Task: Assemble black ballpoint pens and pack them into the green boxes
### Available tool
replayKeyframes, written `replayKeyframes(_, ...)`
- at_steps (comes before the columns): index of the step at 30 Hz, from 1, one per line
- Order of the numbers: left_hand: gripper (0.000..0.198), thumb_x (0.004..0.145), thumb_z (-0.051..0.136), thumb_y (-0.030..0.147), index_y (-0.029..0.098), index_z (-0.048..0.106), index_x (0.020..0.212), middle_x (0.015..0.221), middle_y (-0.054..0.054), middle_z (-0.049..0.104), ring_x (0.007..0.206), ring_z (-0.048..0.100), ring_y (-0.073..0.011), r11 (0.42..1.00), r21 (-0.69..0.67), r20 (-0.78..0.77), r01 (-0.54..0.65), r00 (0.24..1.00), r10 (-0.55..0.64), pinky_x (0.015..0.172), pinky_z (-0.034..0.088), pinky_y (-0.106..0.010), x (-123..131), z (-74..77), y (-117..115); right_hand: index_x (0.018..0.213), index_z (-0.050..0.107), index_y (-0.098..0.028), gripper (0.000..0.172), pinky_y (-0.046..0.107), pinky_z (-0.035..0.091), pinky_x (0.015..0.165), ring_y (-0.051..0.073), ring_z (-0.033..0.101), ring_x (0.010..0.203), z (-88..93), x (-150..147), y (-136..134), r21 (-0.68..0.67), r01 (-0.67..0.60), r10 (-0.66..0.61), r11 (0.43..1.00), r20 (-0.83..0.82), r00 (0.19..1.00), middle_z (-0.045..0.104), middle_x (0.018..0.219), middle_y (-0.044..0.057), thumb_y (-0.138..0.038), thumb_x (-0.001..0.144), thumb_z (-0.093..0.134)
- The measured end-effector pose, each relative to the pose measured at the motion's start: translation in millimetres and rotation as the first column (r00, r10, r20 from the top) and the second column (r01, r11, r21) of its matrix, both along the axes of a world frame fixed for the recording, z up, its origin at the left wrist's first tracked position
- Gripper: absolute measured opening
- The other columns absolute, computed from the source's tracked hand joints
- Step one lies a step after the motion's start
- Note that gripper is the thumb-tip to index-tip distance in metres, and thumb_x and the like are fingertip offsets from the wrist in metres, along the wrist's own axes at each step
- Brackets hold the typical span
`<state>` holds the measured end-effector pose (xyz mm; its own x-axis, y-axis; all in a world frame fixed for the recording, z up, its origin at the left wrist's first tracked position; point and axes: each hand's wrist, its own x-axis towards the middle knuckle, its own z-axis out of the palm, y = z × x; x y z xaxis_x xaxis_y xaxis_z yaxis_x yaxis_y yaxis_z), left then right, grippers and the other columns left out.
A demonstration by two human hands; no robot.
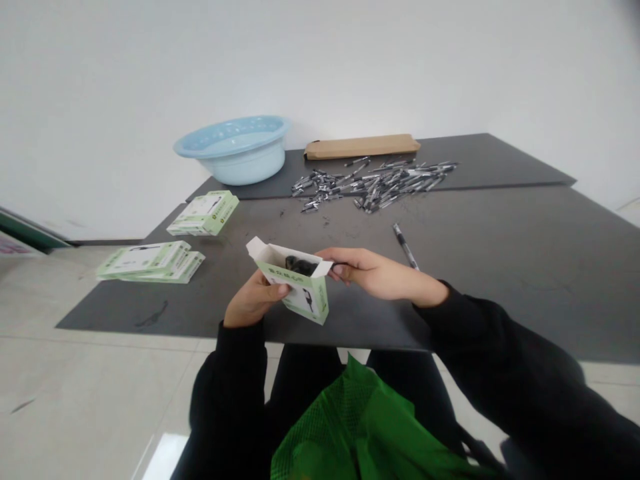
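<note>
My left hand is closed round a small green and white carton, held upright with its top flaps open. Dark pens show inside its mouth. My right hand pinches the carton's right top flap with fingers together. Both hands hover over the near edge of the dark mat. One loose pen lies on the mat just beyond my right hand.
A heap of pens lies at the back of the mat, with a flat brown cardboard piece behind it. A pale blue basin stands back left. Stacks of green cartons rest at left. Green mesh bag on my lap.
</note>
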<state>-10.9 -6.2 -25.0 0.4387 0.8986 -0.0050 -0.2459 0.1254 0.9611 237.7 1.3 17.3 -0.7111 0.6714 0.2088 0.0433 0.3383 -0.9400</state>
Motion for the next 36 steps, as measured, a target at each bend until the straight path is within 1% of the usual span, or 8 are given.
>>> replayKeyframes(4, 0.046, 0.056, 0.086, 0.041, 0.015, 0.072, 0.091, 0.089, -0.010, 0.076, 0.097, 0.068, -0.0330, 0.993, -0.012, 0.043, -0.120, 0.992, 0.121, 0.086, 0.056, -0.042, 3.7, 7.8, -1.3, 0.110, 0.055, -0.015, 0.023, 0.028, 0.040, 0.068, 0.012, 0.045, 0.069, 1.2, 5.5, 4.7, -0.079, 0.046, -0.054, 0.996, -0.095, 0.994, 0.049, 0.078, 0.000, -0.021, 0.089, 0.046)
replayKeyframes(8, 0.049, 0.056, 0.086, 0.037, 0.017, 0.071, 0.097, 0.094, -0.008, 0.076, 0.096, 0.069, -0.0310, 0.958, -0.038, 0.077, -0.285, 0.955, 0.287, 0.083, 0.057, -0.039, 6.8, 12.6, -0.4, 0.083, 0.050, -0.018, 0.009, 0.026, 0.035, 0.061, 0.012, 0.040, 0.064, 1.5, 7.8, 10.9, -0.176, 0.105, -0.140, 0.979, -0.204, 0.969, 0.044, 0.074, -0.001, -0.020, 0.074, 0.052)
replayKeyframes(11, 0.048, 0.057, 0.085, 0.034, 0.017, 0.070, 0.099, 0.098, -0.008, 0.075, 0.094, 0.070, -0.0299, 0.946, -0.043, 0.067, -0.322, 0.943, 0.325, 0.082, 0.057, -0.038, 9.9, 12.7, 0.9, 0.072, 0.042, -0.020, 0.016, 0.026, 0.028, 0.055, 0.011, 0.033, 0.057, -0.3, 6.8, 11.5, -0.226, 0.120, -0.179, 0.967, -0.261, 0.949, 0.037, 0.066, -0.003, -0.032, 0.074, 0.052)
replayKeyframes(14, 0.041, 0.058, 0.085, 0.031, 0.016, 0.071, 0.093, 0.094, -0.008, 0.076, 0.086, 0.071, -0.0281, 0.960, -0.021, 0.051, -0.280, 0.958, 0.281, 0.076, 0.058, -0.036, 13.8, 10.6, 1.5, 0.065, 0.036, -0.021, 0.035, 0.025, 0.022, 0.050, 0.010, 0.026, 0.052, -1.5, 5.5, 9.1, -0.270, 0.193, -0.269, 0.943, -0.284, 0.920, 0.029, 0.061, -0.005, -0.049, 0.083, 0.048)
replayKeyframes(17, 0.032, 0.064, 0.082, 0.029, 0.015, 0.072, 0.091, 0.091, -0.008, 0.076, 0.079, 0.072, -0.0253, 0.983, 0.031, 0.022, -0.183, 0.983, 0.183, 0.071, 0.058, -0.033, 20.0, 8.8, -0.2, 0.060, 0.033, -0.022, 0.044, 0.024, 0.014, 0.045, 0.008, 0.016, 0.047, -1.9, 5.9, 9.2, -0.354, 0.217, -0.339, 0.910, -0.329, 0.882, 0.023, 0.055, -0.007, -0.056, 0.084, 0.046)
replayKeyframes(25, 0.027, 0.067, 0.081, 0.027, 0.014, 0.073, 0.090, 0.086, -0.006, 0.076, 0.073, 0.071, -0.0200, 0.982, 0.077, -0.021, -0.175, 0.984, 0.177, 0.068, 0.057, -0.028, 43.1, 13.7, -15.4, 0.060, 0.038, -0.023, 0.035, 0.022, 0.013, 0.039, 0.007, 0.006, 0.039, 1.6, 14.9, 13.6, -0.510, 0.136, -0.397, 0.850, -0.448, 0.801, 0.015, 0.045, -0.010, -0.053, 0.076, 0.043)
replayKeyframes(31, 0.032, 0.067, 0.081, 0.026, 0.015, 0.073, 0.096, 0.090, -0.007, 0.076, 0.079, 0.071, -0.0232, 0.986, 0.110, 0.025, -0.124, 0.992, 0.122, 0.077, 0.057, -0.034, 54.2, 13.2, -23.0, 0.058, 0.037, -0.024, 0.036, 0.021, 0.017, 0.037, 0.008, 0.007, 0.037, 6.8, 16.1, 7.2, -0.515, 0.175, -0.435, 0.839, -0.443, 0.784, 0.014, 0.043, -0.010, -0.056, 0.071, 0.046)
replayKeyframes(36, 0.032, 0.068, 0.080, 0.029, 0.014, 0.072, 0.094, 0.089, -0.008, 0.076, 0.079, 0.071, -0.0228, 0.981, 0.112, 0.010, -0.156, 0.988, 0.156, 0.073, 0.056, -0.033, 58.1, 5.1, -25.1, 0.055, 0.035, -0.024, 0.036, 0.022, 0.018, 0.037, 0.008, 0.008, 0.037, 7.9, 18.3, 9.2, -0.476, 0.191, -0.448, 0.858, -0.512, 0.733, 0.012, 0.043, -0.009, -0.052, 0.073, 0.047)
